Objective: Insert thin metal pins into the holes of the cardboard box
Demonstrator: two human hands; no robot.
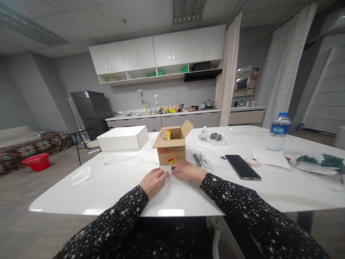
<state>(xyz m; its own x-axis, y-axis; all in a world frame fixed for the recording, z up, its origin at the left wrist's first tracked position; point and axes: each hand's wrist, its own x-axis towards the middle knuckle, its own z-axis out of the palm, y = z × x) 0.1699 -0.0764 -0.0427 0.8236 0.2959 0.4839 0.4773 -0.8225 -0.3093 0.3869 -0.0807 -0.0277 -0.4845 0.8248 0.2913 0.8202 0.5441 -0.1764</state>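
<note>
My left hand (154, 181) and right hand (187, 169) are resting loosely curled, holding nothing, on the counter (107, 187); a careless nudge could be tipping the open box (171, 145).

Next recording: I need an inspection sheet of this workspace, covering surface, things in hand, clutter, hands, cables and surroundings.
Surface: white glossy table.
Things in hand: small cardboard box, flaps open, just beyond both hands.
Clutter: white box, phone, water bottle, papers, white device.
Hands: left hand and right hand rest on the table near the cardboard box; whether they hold anything cannot be told.
Cables: nothing seen clearly.
Surroundings: kitchen counter, wall cabinets, fridge, curtains, red basin.
</note>
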